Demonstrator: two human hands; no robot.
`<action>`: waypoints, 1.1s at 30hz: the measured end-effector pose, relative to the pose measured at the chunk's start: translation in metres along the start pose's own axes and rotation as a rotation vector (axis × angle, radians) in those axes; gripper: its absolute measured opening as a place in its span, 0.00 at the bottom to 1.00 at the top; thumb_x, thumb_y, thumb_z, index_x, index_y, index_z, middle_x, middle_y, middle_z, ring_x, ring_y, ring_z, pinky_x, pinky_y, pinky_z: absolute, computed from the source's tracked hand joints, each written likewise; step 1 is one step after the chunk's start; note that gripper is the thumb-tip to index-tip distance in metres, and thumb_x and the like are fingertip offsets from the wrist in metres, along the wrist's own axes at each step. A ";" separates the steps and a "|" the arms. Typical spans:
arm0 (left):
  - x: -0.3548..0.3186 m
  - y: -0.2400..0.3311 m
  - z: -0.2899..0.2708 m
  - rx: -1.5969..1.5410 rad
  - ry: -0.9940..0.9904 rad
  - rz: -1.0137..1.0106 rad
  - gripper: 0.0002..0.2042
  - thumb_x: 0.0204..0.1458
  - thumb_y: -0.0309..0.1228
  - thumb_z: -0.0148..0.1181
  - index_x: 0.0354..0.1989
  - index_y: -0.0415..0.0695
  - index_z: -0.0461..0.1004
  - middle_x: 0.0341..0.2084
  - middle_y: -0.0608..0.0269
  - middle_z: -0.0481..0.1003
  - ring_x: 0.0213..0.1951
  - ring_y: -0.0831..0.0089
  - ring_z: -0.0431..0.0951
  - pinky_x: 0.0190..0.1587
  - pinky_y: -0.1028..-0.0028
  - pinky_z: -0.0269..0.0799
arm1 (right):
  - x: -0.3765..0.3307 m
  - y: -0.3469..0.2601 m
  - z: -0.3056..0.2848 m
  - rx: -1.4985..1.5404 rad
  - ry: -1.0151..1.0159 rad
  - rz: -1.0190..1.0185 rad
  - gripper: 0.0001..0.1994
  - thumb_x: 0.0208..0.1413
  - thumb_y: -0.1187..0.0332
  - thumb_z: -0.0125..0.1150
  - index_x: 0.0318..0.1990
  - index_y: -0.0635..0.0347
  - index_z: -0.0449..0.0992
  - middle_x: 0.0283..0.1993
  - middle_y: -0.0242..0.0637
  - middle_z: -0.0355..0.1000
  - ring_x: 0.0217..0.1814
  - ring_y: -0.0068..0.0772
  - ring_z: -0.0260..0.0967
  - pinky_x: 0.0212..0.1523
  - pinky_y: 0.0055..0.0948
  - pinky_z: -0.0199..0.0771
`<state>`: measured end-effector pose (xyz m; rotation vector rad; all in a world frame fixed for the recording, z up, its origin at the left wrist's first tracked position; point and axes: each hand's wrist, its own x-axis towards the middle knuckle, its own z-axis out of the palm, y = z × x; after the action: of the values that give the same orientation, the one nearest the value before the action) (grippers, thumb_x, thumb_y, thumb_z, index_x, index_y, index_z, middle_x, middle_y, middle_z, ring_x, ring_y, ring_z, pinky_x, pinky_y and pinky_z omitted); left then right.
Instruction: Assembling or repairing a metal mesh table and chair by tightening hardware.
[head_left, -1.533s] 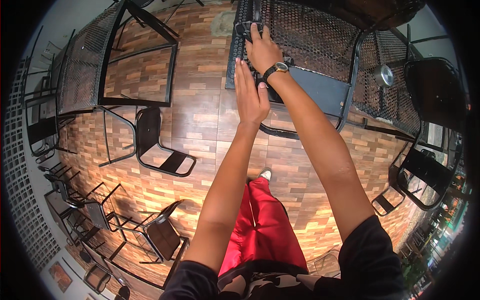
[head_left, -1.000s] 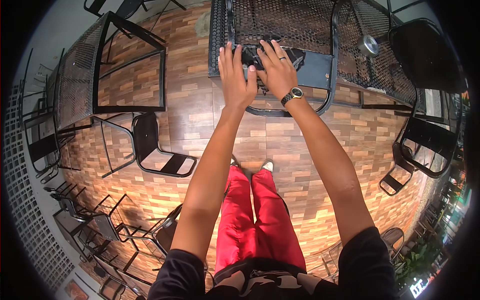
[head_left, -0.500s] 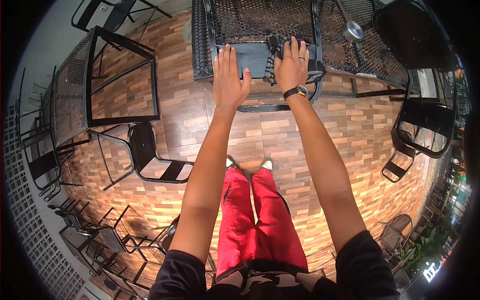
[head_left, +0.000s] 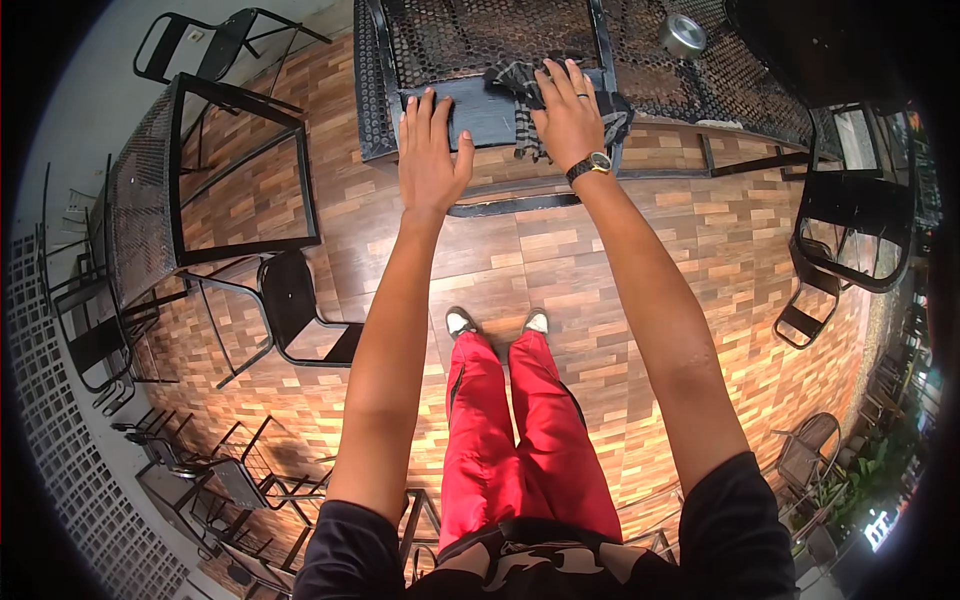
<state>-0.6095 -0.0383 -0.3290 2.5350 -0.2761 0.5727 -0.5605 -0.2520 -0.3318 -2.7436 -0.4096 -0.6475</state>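
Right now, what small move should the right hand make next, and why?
Probably slide the crumpled black-and-grey checked cloth leftward along the smooth dark grey panel: the right hand lies over the cloth at the panel's right part, while the panel's middle, between it and the left hand, is uncovered.

I've got a mesh table (head_left: pixel 715 92) here, chair (head_left: pixel 485 113) lying over its near edge, tin (head_left: pixel 683 36) farther right.

checked black-and-grey cloth (head_left: pixel 525 104), crumpled, across flat dark panel (head_left: pixel 484 116)
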 end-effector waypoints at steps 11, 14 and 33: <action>0.001 0.018 -0.002 -0.081 -0.018 -0.050 0.25 0.61 0.36 0.53 0.65 0.40 0.65 0.67 0.42 0.60 0.72 0.42 0.53 0.74 0.49 0.46 | -0.026 0.067 -0.036 0.132 -0.139 0.318 0.28 0.54 0.75 0.65 0.65 0.53 0.70 0.69 0.44 0.61 0.66 0.57 0.62 0.63 0.50 0.69; 0.010 0.034 -0.007 -0.102 0.001 -0.061 0.24 0.60 0.36 0.54 0.64 0.39 0.66 0.67 0.43 0.61 0.72 0.42 0.54 0.74 0.49 0.47 | -0.013 0.102 -0.048 0.132 -0.013 0.302 0.28 0.56 0.75 0.63 0.65 0.53 0.68 0.68 0.48 0.60 0.66 0.59 0.61 0.62 0.50 0.69; 0.164 0.052 -0.097 -0.169 0.298 -0.173 0.24 0.54 0.35 0.61 0.59 0.43 0.70 0.58 0.53 0.70 0.60 0.53 0.71 0.59 0.57 0.66 | 0.182 -0.029 -0.121 0.367 0.139 -0.045 0.17 0.61 0.62 0.59 0.54 0.56 0.79 0.65 0.46 0.65 0.72 0.54 0.56 0.69 0.52 0.57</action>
<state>-0.5126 -0.0438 -0.1566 2.2466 0.0026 0.8094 -0.4605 -0.2297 -0.1367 -2.3345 -0.5041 -0.6922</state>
